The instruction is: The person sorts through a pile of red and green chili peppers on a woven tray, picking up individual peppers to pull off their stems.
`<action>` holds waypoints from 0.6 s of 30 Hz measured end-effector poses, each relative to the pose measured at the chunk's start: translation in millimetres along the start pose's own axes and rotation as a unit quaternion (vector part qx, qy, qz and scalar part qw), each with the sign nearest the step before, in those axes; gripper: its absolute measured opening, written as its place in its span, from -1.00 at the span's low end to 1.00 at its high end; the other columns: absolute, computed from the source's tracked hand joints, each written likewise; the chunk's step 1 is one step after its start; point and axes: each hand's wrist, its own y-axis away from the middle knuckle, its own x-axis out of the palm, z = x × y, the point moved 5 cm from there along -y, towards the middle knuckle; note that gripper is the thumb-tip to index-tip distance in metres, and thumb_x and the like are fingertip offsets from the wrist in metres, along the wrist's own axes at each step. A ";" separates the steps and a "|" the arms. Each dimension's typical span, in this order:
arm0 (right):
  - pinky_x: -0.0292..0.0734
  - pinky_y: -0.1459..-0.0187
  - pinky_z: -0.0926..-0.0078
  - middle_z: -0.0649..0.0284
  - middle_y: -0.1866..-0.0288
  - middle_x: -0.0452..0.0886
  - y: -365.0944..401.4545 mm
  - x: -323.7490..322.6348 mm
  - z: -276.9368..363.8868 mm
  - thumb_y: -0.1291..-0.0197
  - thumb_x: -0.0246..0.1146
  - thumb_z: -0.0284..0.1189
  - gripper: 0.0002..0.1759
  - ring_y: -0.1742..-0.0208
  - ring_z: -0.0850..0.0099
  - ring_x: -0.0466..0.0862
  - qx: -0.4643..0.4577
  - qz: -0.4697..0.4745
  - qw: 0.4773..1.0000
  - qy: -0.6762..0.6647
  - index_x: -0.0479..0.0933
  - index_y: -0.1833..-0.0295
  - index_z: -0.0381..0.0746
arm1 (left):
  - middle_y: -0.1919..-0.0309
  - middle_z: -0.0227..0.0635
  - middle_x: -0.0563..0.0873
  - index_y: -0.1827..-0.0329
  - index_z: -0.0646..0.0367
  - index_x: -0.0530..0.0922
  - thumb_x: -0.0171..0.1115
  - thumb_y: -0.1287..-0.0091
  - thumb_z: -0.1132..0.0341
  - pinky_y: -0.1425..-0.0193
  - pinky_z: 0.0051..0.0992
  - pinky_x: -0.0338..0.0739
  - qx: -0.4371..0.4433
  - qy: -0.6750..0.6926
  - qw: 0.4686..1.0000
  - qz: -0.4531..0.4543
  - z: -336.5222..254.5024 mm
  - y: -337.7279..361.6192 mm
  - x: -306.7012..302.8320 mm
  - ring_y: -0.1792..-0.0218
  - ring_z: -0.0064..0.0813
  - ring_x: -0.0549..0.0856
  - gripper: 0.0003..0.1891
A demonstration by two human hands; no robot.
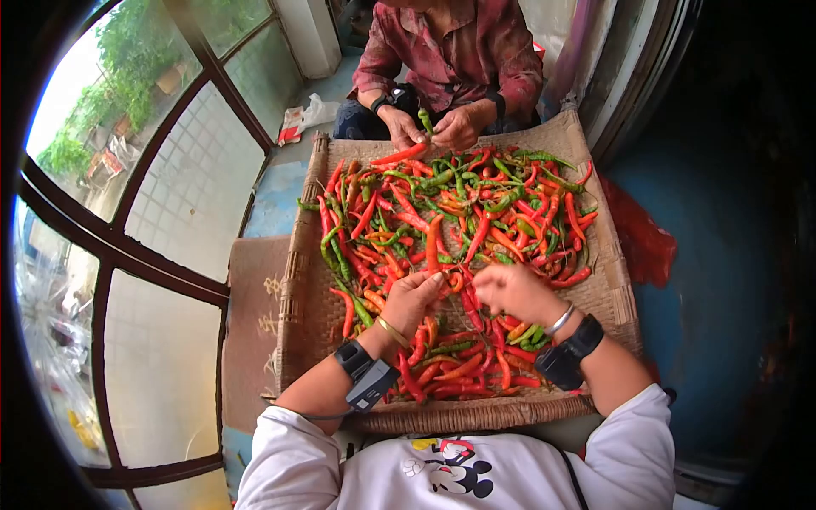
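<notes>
My left hand [414, 299] pinches an orange-red chili pepper [433, 244], which points up and away from me. Just to its right, my right hand [515, 291] has its fingers curled together above the heap; they are slightly blurred, and whatever sits in them is too small to make out. Under and around both hands lie many red, orange and green chili peppers [501, 223], spread over a large woven tray [614, 255]. Some peppers beneath my hands are hidden.
Across the tray sits another person [450, 51] in a red patterned shirt, whose hands [433, 127] hold a green pepper. Framed glass windows [183, 170] run along the left. A red plastic bag [642, 234] lies beyond the tray's right edge, a white bag [319, 110] at the back left.
</notes>
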 end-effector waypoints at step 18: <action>0.52 0.44 0.36 0.21 0.50 0.60 47.0 -4.2 -29.7 0.08 0.13 -0.46 -0.90 0.40 0.29 0.65 -0.059 0.092 0.740 0.664 0.56 0.50 -0.17 | 0.32 -0.49 0.60 0.05 0.21 0.49 0.06 -0.32 0.43 0.18 -0.63 0.52 0.016 -0.008 0.998 0.061 23.5 -3.0 2.8 0.29 -0.66 0.58 -0.82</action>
